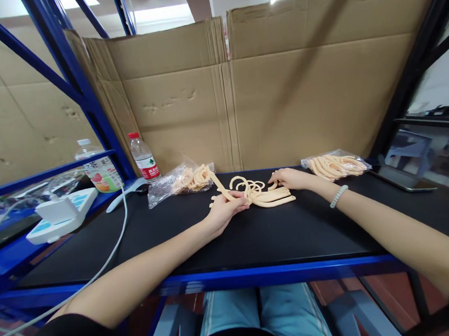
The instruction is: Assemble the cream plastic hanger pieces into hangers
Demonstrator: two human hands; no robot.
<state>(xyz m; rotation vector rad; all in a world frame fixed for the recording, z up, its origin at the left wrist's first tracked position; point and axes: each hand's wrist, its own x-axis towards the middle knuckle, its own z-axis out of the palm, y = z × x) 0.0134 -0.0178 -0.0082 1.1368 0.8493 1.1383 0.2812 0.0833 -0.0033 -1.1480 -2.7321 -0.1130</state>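
Observation:
A pile of pale peach curved plastic pieces [267, 195] lies on the black bench top [253, 233]. My left hand [223, 209] is closed round one long peach piece [220, 185] that slants up toward an open clear bag of the same pieces [182, 180]. My right hand [289, 178] rests on the right end of the pile, fingers bent down onto the pieces; a pale bead bracelet [338, 196] sits on that wrist.
A second clear bag of peach pieces [335, 165] lies at the back right. Two drink bottles [144, 158] [98, 170], a white device [60, 213] with a cable [110, 254] and a cardboard wall [280, 81] surround the bench. A tablet-like slab [398, 177] lies far right.

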